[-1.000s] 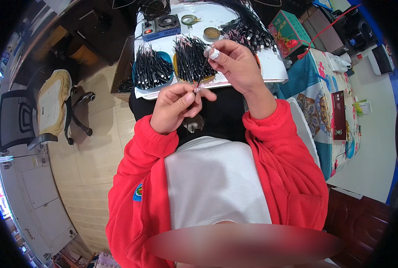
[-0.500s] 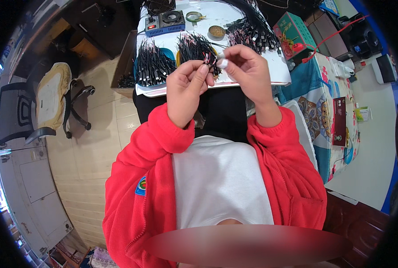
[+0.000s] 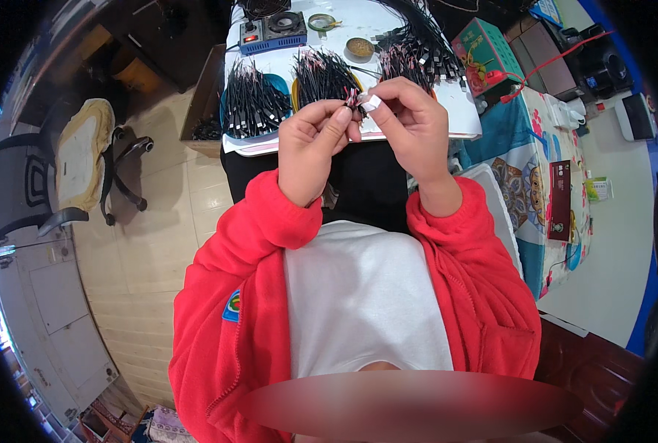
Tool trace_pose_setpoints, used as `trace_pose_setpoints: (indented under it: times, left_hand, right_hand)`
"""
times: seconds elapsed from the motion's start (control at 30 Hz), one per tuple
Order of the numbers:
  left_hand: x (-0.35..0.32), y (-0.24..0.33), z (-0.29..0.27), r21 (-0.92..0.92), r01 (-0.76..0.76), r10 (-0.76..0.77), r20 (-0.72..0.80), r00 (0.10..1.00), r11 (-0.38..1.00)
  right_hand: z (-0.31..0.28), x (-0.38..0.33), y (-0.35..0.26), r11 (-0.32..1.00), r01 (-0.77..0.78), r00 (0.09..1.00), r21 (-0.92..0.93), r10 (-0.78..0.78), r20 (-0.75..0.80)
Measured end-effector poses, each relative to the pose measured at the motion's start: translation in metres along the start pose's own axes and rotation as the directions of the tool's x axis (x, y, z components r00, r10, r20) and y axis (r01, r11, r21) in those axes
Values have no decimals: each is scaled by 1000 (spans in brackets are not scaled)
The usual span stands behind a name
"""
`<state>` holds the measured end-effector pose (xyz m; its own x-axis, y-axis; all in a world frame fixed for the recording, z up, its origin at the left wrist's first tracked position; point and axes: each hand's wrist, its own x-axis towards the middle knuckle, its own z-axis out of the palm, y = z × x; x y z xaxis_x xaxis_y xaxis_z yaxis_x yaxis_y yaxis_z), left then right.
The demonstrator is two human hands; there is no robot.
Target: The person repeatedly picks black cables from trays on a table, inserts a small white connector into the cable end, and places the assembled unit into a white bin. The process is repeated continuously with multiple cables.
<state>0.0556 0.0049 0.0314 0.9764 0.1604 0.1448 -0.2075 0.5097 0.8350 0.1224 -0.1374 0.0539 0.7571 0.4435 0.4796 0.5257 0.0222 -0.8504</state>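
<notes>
Low over the table's front edge, my left hand [image 3: 310, 144] pinches black cables with stripped pink and red wire ends [image 3: 352, 98] between thumb and fingers. Beside it my right hand [image 3: 421, 125] has its thumb and forefinger closed against these wire ends. A white wrap or piece [image 3: 371, 103] shows at the right thumb tip; whether it is worn or held I cannot tell. What lies between the right fingertips is hidden. Just beyond the hands are heaps of black cables, on a blue tray [image 3: 280, 81] at left and a yellow tray [image 3: 295, 96] in the middle.
At the back of the white table [image 3: 388, 18] stand a blue-sided solder pot [image 3: 273, 43], a green-rimmed ring [image 3: 321, 23] and a round tin [image 3: 359, 49]. More cables [image 3: 428, 59] lie right, near a green box [image 3: 487, 55]. An office chair [image 3: 85, 159] stands left.
My right fingers have come closer to the wire ends and the white piece at the thumb has tilted. My left hand keeps its pinch, almost in place.
</notes>
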Motion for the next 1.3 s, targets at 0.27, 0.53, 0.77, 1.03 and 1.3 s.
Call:
trace_pose_setpoints:
  times: [0.27, 0.53, 0.77, 1.03, 1.3]
  left_hand:
    - [-2, 3, -6, -141, 131, -120, 82, 989, 981]
    - [-4, 9, -9, 56, 150, -159, 196, 968, 987]
    - [5, 6, -15, 33, 287, -286, 237, 928, 957]
    - [13, 6, -23, 60, 368, -369, 286, 885, 928]
    - [17, 4, -25, 172, 335, -362, 169, 917, 927]
  right_hand:
    - [6, -8, 15, 523, -431, 898, 735, 326, 295]
    - [-5, -5, 10, 405, -564, 826, 720, 294, 481]
    - [-8, -8, 27, 292, -654, 755, 698, 311, 577]
    - [-10, -4, 49, 88, -726, 679, 682, 251, 690]
    - [-7, -4, 50, 459, -602, 795, 653, 424, 434]
